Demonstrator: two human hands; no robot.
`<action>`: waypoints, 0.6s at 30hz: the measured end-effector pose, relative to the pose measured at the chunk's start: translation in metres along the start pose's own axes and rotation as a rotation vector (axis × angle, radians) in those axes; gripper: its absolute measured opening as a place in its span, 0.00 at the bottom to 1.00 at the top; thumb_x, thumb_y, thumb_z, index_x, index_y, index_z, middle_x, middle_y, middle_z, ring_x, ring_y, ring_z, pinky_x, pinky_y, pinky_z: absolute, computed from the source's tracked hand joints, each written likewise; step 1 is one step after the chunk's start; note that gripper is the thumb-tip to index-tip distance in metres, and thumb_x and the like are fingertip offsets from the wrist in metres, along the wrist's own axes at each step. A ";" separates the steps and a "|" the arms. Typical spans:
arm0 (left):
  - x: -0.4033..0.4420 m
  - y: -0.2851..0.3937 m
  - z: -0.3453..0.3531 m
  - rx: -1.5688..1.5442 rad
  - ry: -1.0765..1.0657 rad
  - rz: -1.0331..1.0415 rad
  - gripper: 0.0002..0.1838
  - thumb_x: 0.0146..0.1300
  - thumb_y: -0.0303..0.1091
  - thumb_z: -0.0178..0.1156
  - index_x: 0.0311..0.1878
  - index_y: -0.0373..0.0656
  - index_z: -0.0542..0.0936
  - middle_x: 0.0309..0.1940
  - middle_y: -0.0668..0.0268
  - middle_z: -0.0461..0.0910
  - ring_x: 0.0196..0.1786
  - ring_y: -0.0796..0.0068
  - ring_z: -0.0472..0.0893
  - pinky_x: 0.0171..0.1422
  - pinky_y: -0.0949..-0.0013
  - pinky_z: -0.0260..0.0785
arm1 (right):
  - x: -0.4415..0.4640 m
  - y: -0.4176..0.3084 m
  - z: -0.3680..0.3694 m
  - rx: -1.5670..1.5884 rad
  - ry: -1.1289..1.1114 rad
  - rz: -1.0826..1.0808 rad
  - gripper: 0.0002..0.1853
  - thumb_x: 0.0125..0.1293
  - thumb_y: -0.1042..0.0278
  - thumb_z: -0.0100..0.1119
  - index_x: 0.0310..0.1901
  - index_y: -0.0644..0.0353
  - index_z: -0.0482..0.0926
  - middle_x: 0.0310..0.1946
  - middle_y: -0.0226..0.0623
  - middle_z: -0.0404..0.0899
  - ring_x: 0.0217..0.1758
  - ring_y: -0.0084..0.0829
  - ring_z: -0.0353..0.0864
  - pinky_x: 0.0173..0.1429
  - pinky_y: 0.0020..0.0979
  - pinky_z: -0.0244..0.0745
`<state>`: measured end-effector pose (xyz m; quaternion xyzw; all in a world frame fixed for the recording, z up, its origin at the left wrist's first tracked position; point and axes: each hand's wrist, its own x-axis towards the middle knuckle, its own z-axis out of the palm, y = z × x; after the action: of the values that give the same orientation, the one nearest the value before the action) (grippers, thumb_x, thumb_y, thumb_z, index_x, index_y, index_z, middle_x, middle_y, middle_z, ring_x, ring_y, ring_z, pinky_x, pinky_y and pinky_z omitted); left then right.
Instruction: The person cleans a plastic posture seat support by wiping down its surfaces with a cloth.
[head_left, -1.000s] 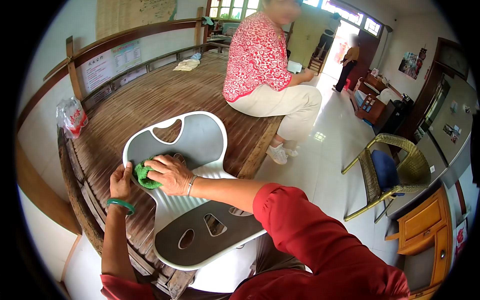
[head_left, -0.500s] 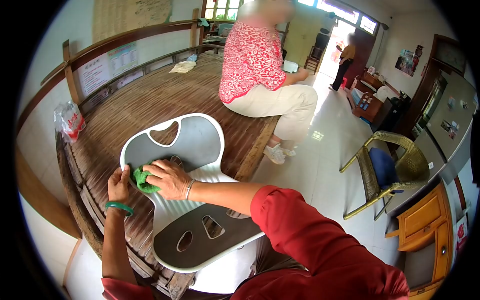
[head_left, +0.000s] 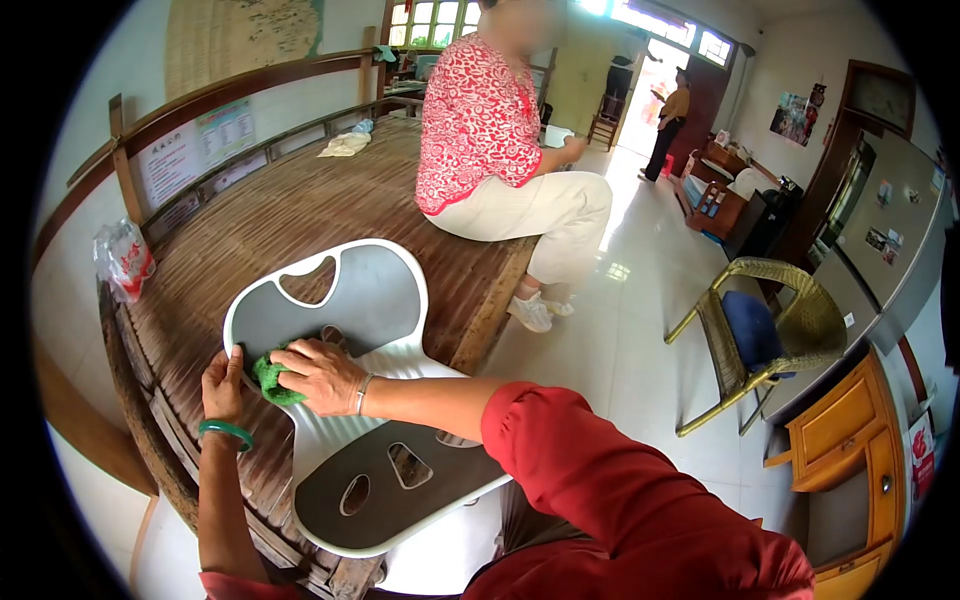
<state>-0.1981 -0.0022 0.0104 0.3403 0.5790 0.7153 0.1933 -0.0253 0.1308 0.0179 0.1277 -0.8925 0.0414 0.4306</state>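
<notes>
A white-framed plastic seat shell [head_left: 375, 290] with grey panels and several cut-out holes lies tilted in front of me, partly over a slatted bamboo bed. My left hand [head_left: 222, 388], with a green bangle at its wrist, is closed on the shell's left rim, its thumb on the upper side. My right hand [head_left: 325, 378] is bunched over a fuzzy green cloth [head_left: 272, 378] and presses it against the shell near its narrow middle. The right palm and part of the cloth are hidden.
The bamboo bed [head_left: 200, 265] bears a plastic-wrapped package [head_left: 125, 262] at left and a seated person [head_left: 480, 130] beyond the shell. Right of the bed stand an armchair [head_left: 760, 335] and a wooden cabinet [head_left: 845, 440]. Another person [head_left: 672, 120] stands near the bright doorway.
My view has turned slightly, so the room sits further left in it. Both hands keep their holds, and the green cloth stays near the same spot on the shell.
</notes>
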 end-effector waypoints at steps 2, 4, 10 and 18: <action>-0.001 0.000 0.004 -0.027 0.044 -0.036 0.14 0.71 0.41 0.55 0.36 0.40 0.79 0.24 0.81 0.72 0.25 0.91 0.62 0.28 0.81 0.54 | -0.007 0.001 0.002 0.004 -0.056 -0.008 0.11 0.48 0.70 0.60 0.35 0.57 0.76 0.53 0.35 0.71 0.54 0.36 0.70 0.56 0.36 0.70; 0.005 -0.006 -0.012 0.013 -0.035 -0.057 0.14 0.72 0.41 0.54 0.41 0.38 0.79 0.31 0.75 0.76 0.32 0.86 0.70 0.36 0.78 0.62 | -0.016 0.000 0.002 -0.021 -0.100 -0.019 0.11 0.48 0.69 0.60 0.35 0.56 0.77 0.53 0.34 0.71 0.54 0.35 0.70 0.56 0.35 0.70; -0.004 0.012 0.006 0.006 -0.017 0.051 0.13 0.71 0.40 0.55 0.38 0.39 0.79 0.27 0.78 0.75 0.28 0.89 0.67 0.34 0.81 0.61 | -0.027 -0.005 0.014 -0.026 -0.156 0.007 0.11 0.49 0.70 0.58 0.37 0.57 0.79 0.53 0.35 0.71 0.54 0.35 0.70 0.60 0.35 0.68; -0.010 0.023 0.000 0.017 -0.014 0.032 0.13 0.72 0.39 0.55 0.39 0.39 0.79 0.29 0.77 0.76 0.30 0.88 0.69 0.36 0.80 0.63 | -0.024 -0.008 0.019 0.083 -0.210 0.090 0.14 0.44 0.74 0.60 0.37 0.58 0.78 0.52 0.36 0.72 0.54 0.38 0.70 0.60 0.36 0.69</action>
<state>-0.1887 -0.0145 0.0297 0.3562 0.5783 0.7108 0.1832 -0.0234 0.1239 -0.0132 0.1088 -0.9351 0.0840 0.3267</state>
